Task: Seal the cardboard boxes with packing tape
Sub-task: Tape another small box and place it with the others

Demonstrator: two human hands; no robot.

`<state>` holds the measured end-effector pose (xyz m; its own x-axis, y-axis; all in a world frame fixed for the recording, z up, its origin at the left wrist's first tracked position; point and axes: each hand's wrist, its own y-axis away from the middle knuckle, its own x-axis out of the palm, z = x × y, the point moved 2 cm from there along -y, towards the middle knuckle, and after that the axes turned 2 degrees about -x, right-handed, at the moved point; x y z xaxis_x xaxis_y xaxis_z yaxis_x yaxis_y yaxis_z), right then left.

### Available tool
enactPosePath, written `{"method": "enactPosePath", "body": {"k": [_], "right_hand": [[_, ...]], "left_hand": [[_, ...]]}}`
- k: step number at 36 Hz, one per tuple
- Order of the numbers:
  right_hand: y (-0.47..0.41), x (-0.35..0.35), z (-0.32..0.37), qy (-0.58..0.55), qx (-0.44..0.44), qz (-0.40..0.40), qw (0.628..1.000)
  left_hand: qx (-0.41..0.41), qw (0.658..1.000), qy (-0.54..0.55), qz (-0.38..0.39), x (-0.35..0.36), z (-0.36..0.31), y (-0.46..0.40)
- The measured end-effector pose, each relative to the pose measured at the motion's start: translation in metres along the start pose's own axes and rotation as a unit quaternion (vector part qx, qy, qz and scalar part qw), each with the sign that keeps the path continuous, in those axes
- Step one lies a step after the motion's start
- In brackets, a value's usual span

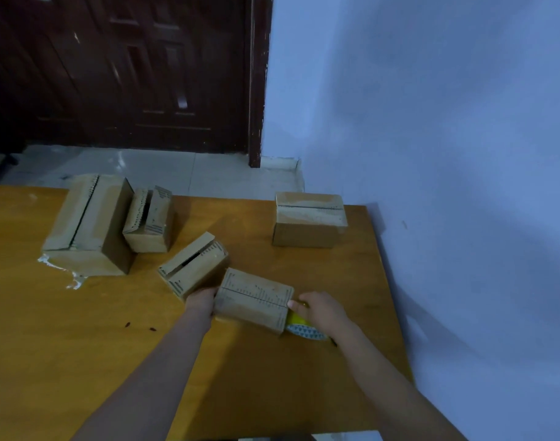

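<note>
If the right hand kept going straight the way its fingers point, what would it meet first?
The right hand, holding the tape roll, points left at the nearest box; its fingertips look already at that box's right end, though contact is unclear.

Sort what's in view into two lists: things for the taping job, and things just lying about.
For the job: near box, held by left hand; tape roll in right hand; slotted box; small box; big box; far box.

Lying about: scrap; two specks; table.
</note>
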<state>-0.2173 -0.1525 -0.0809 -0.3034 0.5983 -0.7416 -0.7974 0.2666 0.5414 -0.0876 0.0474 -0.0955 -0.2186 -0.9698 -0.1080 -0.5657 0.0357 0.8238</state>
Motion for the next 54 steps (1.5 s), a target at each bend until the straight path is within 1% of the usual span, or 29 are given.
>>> {"method": "enactPosePath", "body": {"k": [3,8,11,14,17,21,25,29,34,38,41,44,46,48,50,52,53,54], "right_hand": [[-0.002,0.004,0.006,-0.010,0.007,0.003,1.000],[0.000,0.005,0.009,-0.032,0.011,0.000,0.999],[0.005,0.003,0.012,-0.079,0.013,-0.003,0.997],[0.010,0.002,0.007,-0.150,0.019,0.006,0.988],[0.012,0.001,0.002,-0.187,0.008,0.029,0.982],[0.014,0.001,-0.003,-0.210,0.007,0.038,0.977],[0.014,0.001,-0.004,-0.208,0.003,0.045,0.977],[0.012,0.001,-0.003,-0.202,0.009,0.049,0.978],[0.013,0.001,-0.002,-0.197,0.009,0.050,0.979],[0.014,0.002,-0.001,-0.183,0.000,0.045,0.982],[0.015,0.001,0.000,-0.183,-0.006,0.055,0.981],[0.015,0.000,0.000,-0.185,-0.014,0.058,0.981],[0.015,0.001,-0.001,-0.186,-0.018,0.055,0.981],[0.016,0.002,-0.002,-0.184,-0.018,0.056,0.981],[0.017,0.003,-0.003,-0.185,-0.021,0.059,0.981],[0.018,0.004,-0.004,-0.193,-0.022,0.062,0.979],[0.018,0.004,-0.004,-0.198,-0.021,0.064,0.978],[0.019,0.004,-0.004,-0.203,-0.022,0.066,0.977]], "left_hand": [[-0.016,0.999,0.036,-0.020,-0.006,0.000,-0.005],[-0.026,0.999,0.032,0.003,-0.017,0.006,-0.007],[-0.010,1.000,0.026,0.008,-0.026,0.013,-0.009],[0.035,0.999,0.007,-0.001,-0.032,0.017,-0.003],[0.095,0.994,-0.056,-0.007,-0.035,0.021,0.005],[0.202,0.968,-0.147,0.008,-0.033,0.019,0.019],[0.222,0.948,-0.227,0.033,-0.023,0.016,0.027],[0.230,0.935,-0.269,0.021,-0.023,0.017,0.022],[0.217,0.928,-0.303,-0.021,-0.022,0.025,0.015],[0.216,0.906,-0.359,-0.053,-0.024,0.022,0.016],[0.225,0.897,-0.371,-0.082,-0.022,0.018,0.018],[0.268,0.881,-0.370,-0.124,-0.017,0.017,0.022],[0.285,0.874,-0.374,-0.122,-0.011,0.017,0.026],[0.275,0.879,-0.371,-0.123,-0.008,0.015,0.028],[0.265,0.873,-0.385,-0.136,-0.007,0.013,0.028],[0.278,0.857,-0.405,-0.159,-0.004,0.011,0.031],[0.301,0.838,-0.419,-0.179,-0.001,0.010,0.032],[0.332,0.811,-0.439,-0.196,0.002,0.009,0.034]]}}
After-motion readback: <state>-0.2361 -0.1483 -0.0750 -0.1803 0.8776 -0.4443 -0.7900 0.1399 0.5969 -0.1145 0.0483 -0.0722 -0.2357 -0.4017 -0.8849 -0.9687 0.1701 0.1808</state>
